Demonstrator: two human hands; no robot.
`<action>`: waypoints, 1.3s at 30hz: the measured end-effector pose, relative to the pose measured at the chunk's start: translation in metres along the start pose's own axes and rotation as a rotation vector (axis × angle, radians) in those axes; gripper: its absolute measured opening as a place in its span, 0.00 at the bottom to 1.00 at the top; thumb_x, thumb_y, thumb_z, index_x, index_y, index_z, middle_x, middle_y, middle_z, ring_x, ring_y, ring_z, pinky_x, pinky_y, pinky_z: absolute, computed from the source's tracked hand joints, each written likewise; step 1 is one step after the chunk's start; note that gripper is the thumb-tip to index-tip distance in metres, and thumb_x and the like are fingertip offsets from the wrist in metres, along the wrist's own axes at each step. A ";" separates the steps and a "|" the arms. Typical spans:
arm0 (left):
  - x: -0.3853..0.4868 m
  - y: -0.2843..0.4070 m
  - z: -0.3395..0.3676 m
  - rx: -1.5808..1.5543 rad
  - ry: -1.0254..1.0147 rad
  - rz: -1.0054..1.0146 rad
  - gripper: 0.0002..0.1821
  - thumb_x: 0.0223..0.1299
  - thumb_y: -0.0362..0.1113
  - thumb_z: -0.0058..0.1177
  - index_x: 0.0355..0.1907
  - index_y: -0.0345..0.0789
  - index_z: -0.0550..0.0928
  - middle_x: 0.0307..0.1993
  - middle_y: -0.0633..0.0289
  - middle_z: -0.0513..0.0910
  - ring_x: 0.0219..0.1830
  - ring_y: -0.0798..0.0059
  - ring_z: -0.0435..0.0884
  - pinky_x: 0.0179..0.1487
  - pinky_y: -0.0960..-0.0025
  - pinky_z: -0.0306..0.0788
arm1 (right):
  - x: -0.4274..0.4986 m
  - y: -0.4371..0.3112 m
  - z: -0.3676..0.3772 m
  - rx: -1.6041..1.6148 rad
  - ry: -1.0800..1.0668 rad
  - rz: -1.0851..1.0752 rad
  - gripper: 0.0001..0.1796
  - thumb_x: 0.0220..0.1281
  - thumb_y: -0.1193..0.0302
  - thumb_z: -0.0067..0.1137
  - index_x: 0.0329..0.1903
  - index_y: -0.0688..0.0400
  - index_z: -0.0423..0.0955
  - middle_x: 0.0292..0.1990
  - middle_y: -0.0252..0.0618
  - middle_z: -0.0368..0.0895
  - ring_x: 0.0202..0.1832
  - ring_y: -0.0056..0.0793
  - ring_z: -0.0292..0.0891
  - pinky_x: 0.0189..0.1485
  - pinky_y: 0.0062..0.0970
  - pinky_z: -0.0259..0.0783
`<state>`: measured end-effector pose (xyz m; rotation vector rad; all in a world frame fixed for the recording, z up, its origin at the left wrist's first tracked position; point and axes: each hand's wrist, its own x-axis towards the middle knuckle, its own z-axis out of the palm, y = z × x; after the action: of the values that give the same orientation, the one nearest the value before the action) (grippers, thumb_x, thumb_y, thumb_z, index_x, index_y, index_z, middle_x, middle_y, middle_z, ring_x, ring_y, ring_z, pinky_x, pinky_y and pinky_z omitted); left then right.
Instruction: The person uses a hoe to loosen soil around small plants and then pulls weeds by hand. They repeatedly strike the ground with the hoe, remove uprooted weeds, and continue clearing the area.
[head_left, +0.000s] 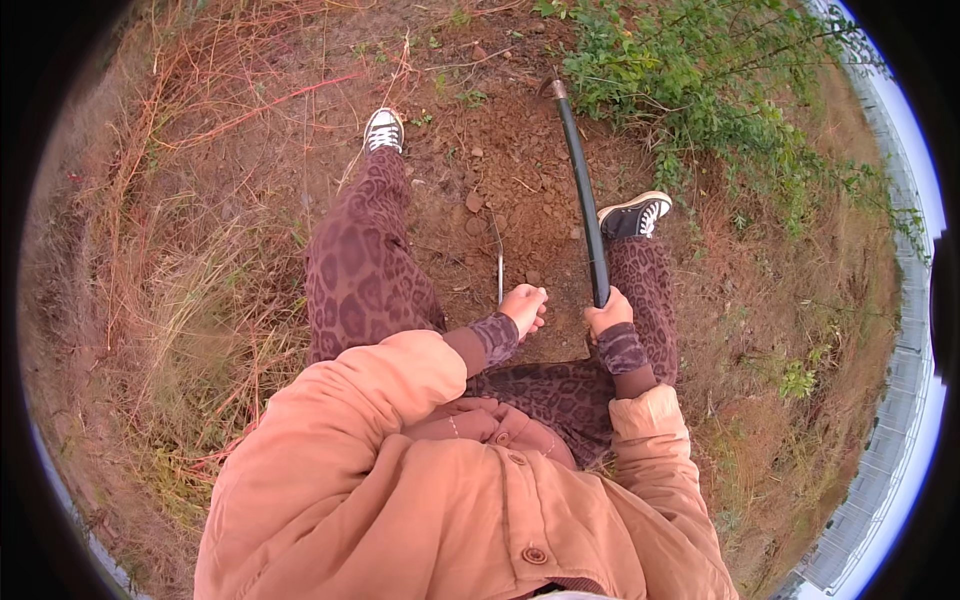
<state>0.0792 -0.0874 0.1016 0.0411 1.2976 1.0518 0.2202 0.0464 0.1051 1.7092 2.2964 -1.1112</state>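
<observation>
My right hand (609, 313) grips the lower end of a hoe's long dark handle (581, 172). Far ahead, the hoe's rusty metal head (553, 87) is at the ground beside a green shrub; part of its blade is hard to make out. My left hand (525, 307) is to the left of the handle, apart from it, with fingers curled in and nothing visible in them. A thin metal rod (500, 270) runs up to my left wrist, which hides its near end. Loosened reddish-brown soil (529, 180) with small clods lies between my feet.
My left shoe (385, 131) stands forward on the dirt; my right shoe (636, 215) is close beside the hoe handle. The leafy shrub (675, 82) spreads at the upper right. Dry grass (202, 292) covers the left side. A pale, long structure (892, 390) curves along the right rim.
</observation>
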 end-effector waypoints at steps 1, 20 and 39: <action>0.001 0.000 -0.001 0.019 0.010 -0.021 0.16 0.63 0.47 0.36 0.41 0.36 0.69 0.32 0.66 0.69 0.27 0.80 0.69 0.33 0.74 0.68 | 0.018 -0.005 0.011 -0.124 0.181 -0.120 0.11 0.41 0.77 0.52 0.31 0.64 0.65 0.14 0.40 0.68 0.10 0.28 0.67 0.12 0.27 0.64; 0.011 -0.008 -0.008 -0.052 0.102 0.117 0.15 0.61 0.48 0.37 0.36 0.38 0.69 0.26 0.67 0.70 0.22 0.81 0.68 0.24 0.73 0.66 | 0.054 -0.042 0.055 -0.241 0.171 0.017 0.14 0.43 0.72 0.55 0.35 0.63 0.68 0.34 0.54 0.75 0.41 0.50 0.72 0.42 0.38 0.69; 0.006 0.001 -0.009 -0.054 0.064 0.073 0.16 0.64 0.46 0.35 0.40 0.35 0.69 0.31 0.67 0.69 0.26 0.80 0.69 0.31 0.74 0.67 | 0.062 -0.023 0.088 -0.058 0.098 0.074 0.08 0.40 0.79 0.55 0.24 0.65 0.65 0.15 0.41 0.71 0.12 0.29 0.69 0.12 0.31 0.64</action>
<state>0.0708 -0.0878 0.0947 0.0142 1.3335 1.1578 0.1467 0.0421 0.0234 1.8497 2.2761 -0.9590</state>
